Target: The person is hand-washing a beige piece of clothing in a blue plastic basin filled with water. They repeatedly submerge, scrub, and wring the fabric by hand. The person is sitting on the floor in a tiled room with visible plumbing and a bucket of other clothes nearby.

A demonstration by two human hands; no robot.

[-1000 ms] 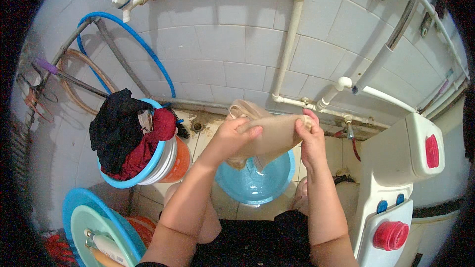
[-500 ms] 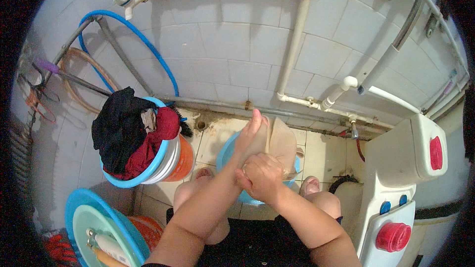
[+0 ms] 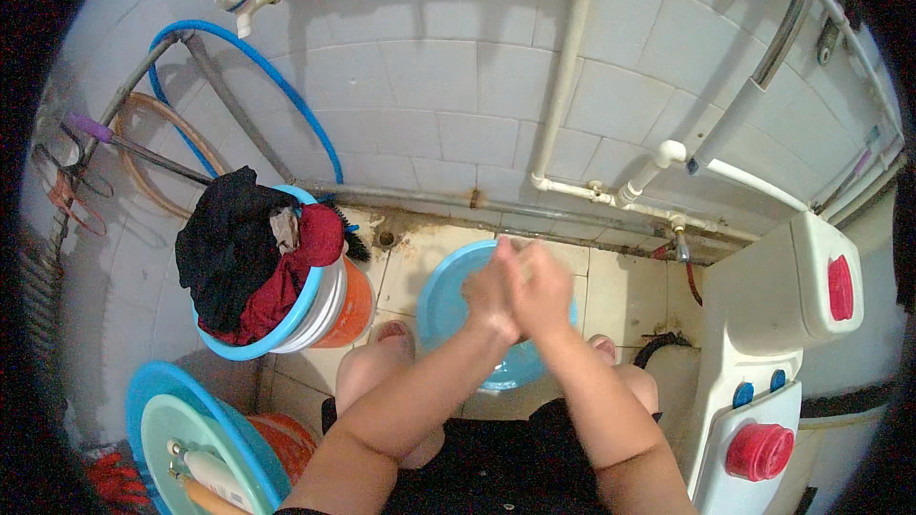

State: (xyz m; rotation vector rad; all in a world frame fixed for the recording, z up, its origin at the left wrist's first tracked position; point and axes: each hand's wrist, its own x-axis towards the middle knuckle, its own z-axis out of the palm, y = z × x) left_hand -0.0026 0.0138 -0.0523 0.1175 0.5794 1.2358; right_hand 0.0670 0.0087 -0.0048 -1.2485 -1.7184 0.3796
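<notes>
My left hand [image 3: 489,296] and my right hand [image 3: 542,286] are pressed together above a light blue basin [image 3: 437,294] on the floor between my feet. Both are closed and somewhat blurred by motion. Whatever lies between the palms is hidden; the beige cloth seen a moment ago does not show now. Beneath my wrists, the basin's inside looks wet and shiny.
To the left, a blue-rimmed bucket [image 3: 315,310] holds black and dark red clothes [image 3: 234,248]. Nested basins [image 3: 153,401] with bottles stand nearer. A cream tank with red caps [image 3: 760,455] rises on the right. Pipes [image 3: 565,86] run along the tiled wall.
My hands have come together, the left drawing back from its outstretched position. The beige cloth that hung from them over the basin has gone from sight, and more of the basin shows.
</notes>
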